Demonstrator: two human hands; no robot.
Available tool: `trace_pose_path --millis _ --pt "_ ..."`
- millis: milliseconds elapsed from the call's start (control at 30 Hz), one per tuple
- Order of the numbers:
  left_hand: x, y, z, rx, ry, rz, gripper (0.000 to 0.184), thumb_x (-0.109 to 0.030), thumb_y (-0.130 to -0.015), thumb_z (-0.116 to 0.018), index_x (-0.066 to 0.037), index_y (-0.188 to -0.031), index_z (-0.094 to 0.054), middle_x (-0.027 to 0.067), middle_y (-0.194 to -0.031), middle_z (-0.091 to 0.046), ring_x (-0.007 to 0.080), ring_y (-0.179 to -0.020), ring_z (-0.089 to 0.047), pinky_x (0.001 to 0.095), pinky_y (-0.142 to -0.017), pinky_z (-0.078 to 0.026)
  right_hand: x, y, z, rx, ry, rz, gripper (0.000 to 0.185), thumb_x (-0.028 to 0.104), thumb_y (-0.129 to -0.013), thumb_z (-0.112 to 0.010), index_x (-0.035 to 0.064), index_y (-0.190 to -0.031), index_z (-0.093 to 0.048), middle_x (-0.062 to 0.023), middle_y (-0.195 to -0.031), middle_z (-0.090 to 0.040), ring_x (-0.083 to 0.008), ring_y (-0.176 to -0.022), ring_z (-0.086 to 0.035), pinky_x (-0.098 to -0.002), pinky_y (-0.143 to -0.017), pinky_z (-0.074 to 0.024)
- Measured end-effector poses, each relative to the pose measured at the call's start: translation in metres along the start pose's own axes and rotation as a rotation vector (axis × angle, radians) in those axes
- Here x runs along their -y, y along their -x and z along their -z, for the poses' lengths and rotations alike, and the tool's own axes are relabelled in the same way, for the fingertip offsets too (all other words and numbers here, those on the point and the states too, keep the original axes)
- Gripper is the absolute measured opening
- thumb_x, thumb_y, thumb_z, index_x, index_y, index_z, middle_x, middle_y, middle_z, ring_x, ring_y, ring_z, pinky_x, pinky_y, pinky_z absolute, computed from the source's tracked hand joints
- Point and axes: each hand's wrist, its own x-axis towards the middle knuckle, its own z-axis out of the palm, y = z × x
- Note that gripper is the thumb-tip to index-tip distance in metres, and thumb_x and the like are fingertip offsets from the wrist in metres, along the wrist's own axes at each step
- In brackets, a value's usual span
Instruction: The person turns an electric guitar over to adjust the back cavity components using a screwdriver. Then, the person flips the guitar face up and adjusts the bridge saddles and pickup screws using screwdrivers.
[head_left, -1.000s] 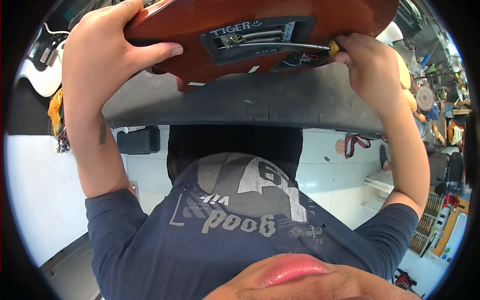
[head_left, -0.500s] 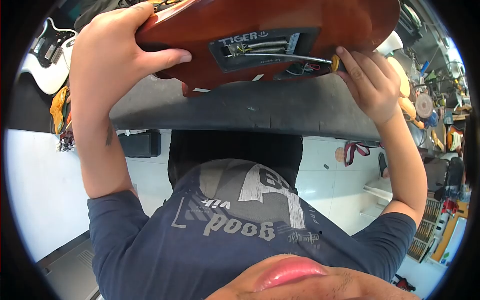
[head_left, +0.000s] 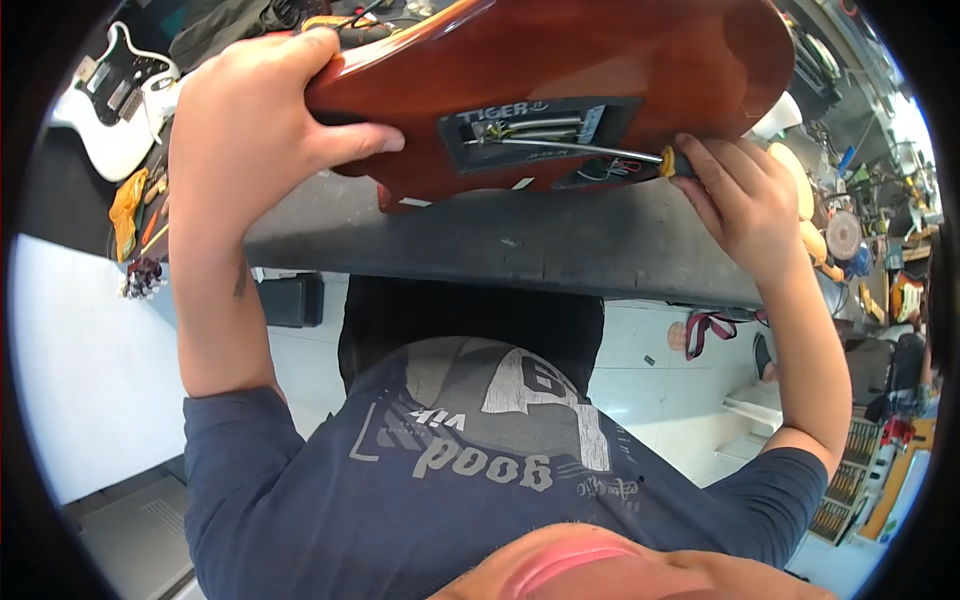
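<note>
A reddish-brown electric guitar body (head_left: pixel 560 60) stands tilted on the bench, its back towards me. My left hand (head_left: pixel 255 130) grips its left edge, thumb pressed on the back and fingers over the far side. My right hand (head_left: pixel 745 205) is closed round the handle of a long screwdriver (head_left: pixel 600 153), which has a yellow collar. Its shaft lies across the open spring cavity (head_left: pixel 462 150), with the tip at the left end near the wires and springs. "TIGER" is written on the cavity's border. Wires show in a smaller open cavity (head_left: pixel 605 174).
The guitar rests on a dark bench mat (head_left: pixel 480 235). At the left lie a white guitar body (head_left: pixel 115 140) and a yellow-orange cloth or glove (head_left: pixel 127 210). Tools and parts crowd the right, including a round disc (head_left: pixel 843 232). A striped strap (head_left: pixel 708 335) is on the floor.
The whole view has shifted a little, so the guitar and bench appear lower. My right hand and the screwdriver handle have tilted slightly downwards. Both grips stay the same.
</note>
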Motion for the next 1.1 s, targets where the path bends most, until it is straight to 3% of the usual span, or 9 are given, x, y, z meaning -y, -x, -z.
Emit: trace_pose_path --millis 167,267,433,533,567,667,767,900,1100 --pt "0.001 -0.001 -0.002 0.005 -0.004 -0.013 0.058 -0.048 -0.059 -0.092 -0.005 -0.087 -0.065 0.0095 -0.075 -0.065 0.032 -0.075 -0.065 0.0409 -0.069 -0.05 -0.003 0.003 -0.008 0.023 -0.049 -0.088 0.027 0.016 -0.081 -0.083 0.0004 -0.1 -0.072 -0.0093 -0.082 -0.067 -0.0228 -0.074 -0.066 -0.0329 -0.064 -0.0516" --pt "0.0 -0.001 -0.002 0.01 -0.001 -0.003 0.057 -0.047 -0.059 -0.093 -0.005 -0.086 -0.065 0.0096 -0.075 -0.065 0.0322 -0.075 -0.064 0.0412 -0.069 -0.05 -0.018 -0.03 0.021 0.723 -0.877 -0.957 0.026 0.014 -0.08 -0.084 -0.0013 -0.096 -0.07 -0.0041 -0.081 -0.066 -0.0149 -0.073 -0.063 -0.0293 -0.063 -0.0487" --pt "0.004 0.0 -0.002 -0.006 -0.002 -0.006 0.056 -0.046 -0.058 -0.092 -0.005 -0.086 -0.065 0.01 -0.076 -0.065 0.0324 -0.075 -0.064 0.0418 -0.069 -0.049 0.008 -0.023 0.031 0.409 -0.453 -0.623 0.029 0.01 -0.077 -0.085 -0.0018 -0.099 -0.069 -0.0054 -0.084 -0.067 -0.0135 -0.077 -0.063 -0.0298 -0.066 -0.0501" --pt "0.005 0.002 -0.004 -0.011 -0.003 -0.005 0.056 -0.046 -0.059 -0.092 -0.005 -0.087 -0.065 0.0101 -0.076 -0.065 0.0324 -0.075 -0.064 0.042 -0.069 -0.049 -0.005 0.001 -0.003 -0.07 0.025 0.066 0.035 0.014 -0.073 -0.087 0.0003 -0.102 -0.071 -0.0072 -0.086 -0.068 -0.0209 -0.078 -0.064 -0.0355 -0.069 -0.0529" --pt "0.005 0.001 -0.004 -0.01 0.006 -0.008 0.056 -0.046 -0.059 -0.092 -0.005 -0.087 -0.065 0.0102 -0.076 -0.065 0.0325 -0.075 -0.064 0.042 -0.069 -0.049 -0.004 0.005 -0.012 -0.167 0.081 0.093 0.041 0.021 -0.071 -0.087 0.0031 -0.106 -0.073 -0.0078 -0.086 -0.067 -0.0269 -0.075 -0.063 -0.039 -0.067 -0.0531" --pt "0.003 -0.001 -0.004 0.002 0.001 0.0 0.056 -0.045 -0.058 -0.092 -0.005 -0.087 -0.065 0.0106 -0.077 -0.066 0.0332 -0.075 -0.064 0.042 -0.07 -0.05 -0.007 0.006 -0.021 -0.122 0.031 0.048 0.037 0.025 -0.079 -0.085 0.0005 -0.104 -0.073 -0.0051 -0.08 -0.066 -0.0198 -0.069 -0.062 -0.0331 -0.062 -0.0496" --pt "0.004 0.0 -0.004 -0.001 0.012 0.0 0.056 -0.044 -0.058 -0.092 -0.005 -0.087 -0.065 0.0106 -0.077 -0.066 0.0336 -0.075 -0.064 0.0422 -0.069 -0.05 -0.018 -0.002 -0.009 0.416 -0.842 -0.791 0.035 0.029 -0.089 -0.08 -0.0023 -0.102 -0.072 -0.002 -0.074 -0.065 -0.0118 -0.066 -0.059 -0.0279 -0.06 -0.0458" --pt "0.002 0.0 -0.001 -0.005 0.004 0.002 0.056 -0.043 -0.058 -0.093 -0.004 -0.086 -0.065 0.0107 -0.076 -0.066 0.0344 -0.075 -0.064 0.0427 -0.07 -0.05 -0.021 -0.018 0.009 0.646 -1.004 -1.022 0.029 0.022 -0.089 -0.08 -0.0033 -0.101 -0.071 -0.0027 -0.076 -0.066 -0.0102 -0.069 -0.06 -0.0275 -0.064 -0.0483" --pt "0.004 0.0 -0.006 -0.033 0.017 0.005 0.057 -0.044 -0.057 -0.093 -0.004 -0.087 -0.065 0.0111 -0.077 -0.066 0.035 -0.076 -0.065 0.0426 -0.071 -0.05 -0.002 0.012 -0.011 -0.096 -0.109 -0.028 0.033 0.013 -0.079 -0.085 -0.0032 -0.104 -0.071 -0.0126 -0.09 -0.068 -0.0254 -0.081 -0.066 -0.0347 -0.072 -0.0552"
